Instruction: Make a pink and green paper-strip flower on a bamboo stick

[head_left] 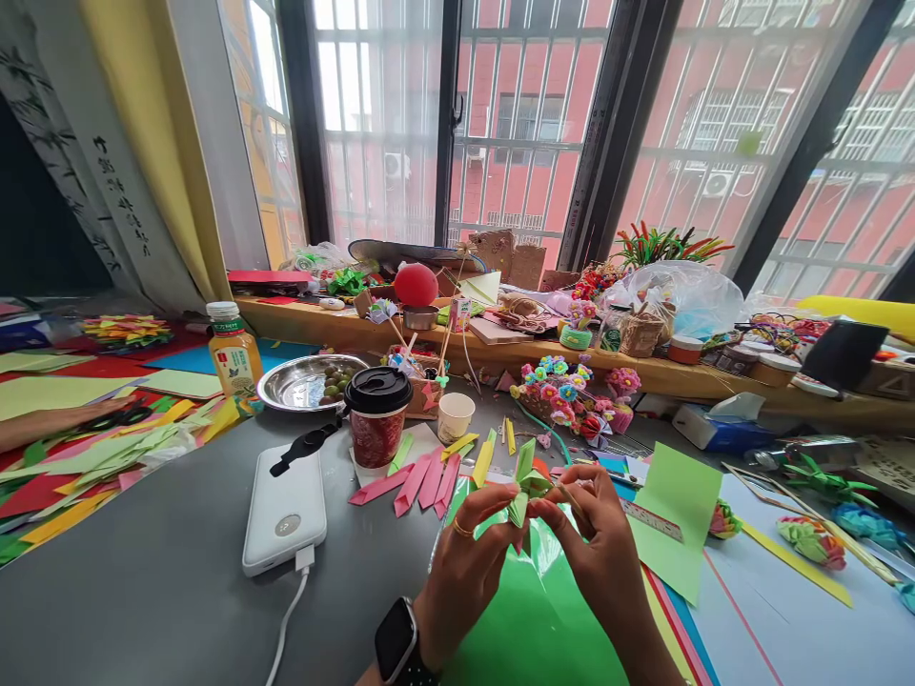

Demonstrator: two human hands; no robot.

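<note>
A light green folded-paper piece (527,484) with several pointed flaps is held up between my two hands, above a glossy green sheet (536,610). My left hand (468,553), with a ring and a watch, pinches it from the left side. From the right, my right hand (590,534) grips it with thumb and fingers, which hide part of the paper. Pink folded strips (418,481) lie just left of my hands, and yellow folded strips (484,459) are behind them. A light green sheet with a crease (676,519) rests to the right.
A white power bank (284,510) with a cable, a lidded coffee cup (377,419), a paper cup (456,417) and a metal plate (286,383) of fruit stand left. Another person's hand (78,417) is at far left, near scissors. Paper flowers (564,386) stand behind.
</note>
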